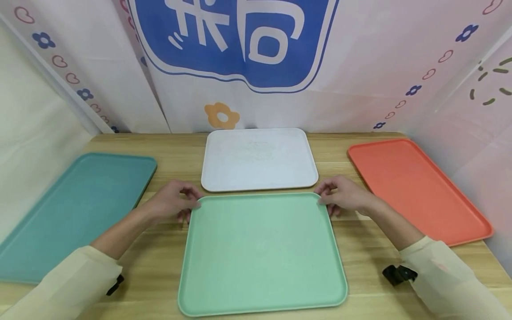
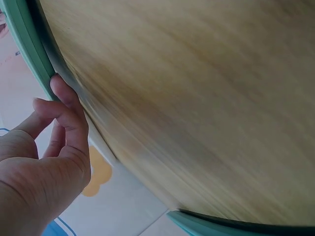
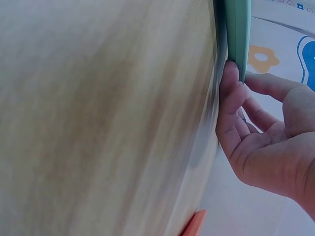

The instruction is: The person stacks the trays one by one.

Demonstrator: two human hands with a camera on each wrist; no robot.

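Note:
A light green rectangular tray lies in the middle of the head view, its far edge close to a white tray. My left hand pinches its far left corner, thumb over the rim. At the far right corner my right hand grips the rim in the same way. In the left wrist view, fingers curl beneath the green rim. The right wrist view has the thumb on one side of the rim and fingertips under the other.
A teal tray lies on the left of the wooden table, and a red-orange tray on the right. Behind stands a white printed cloth with a blue sign. Black wrist devices show at both sleeves.

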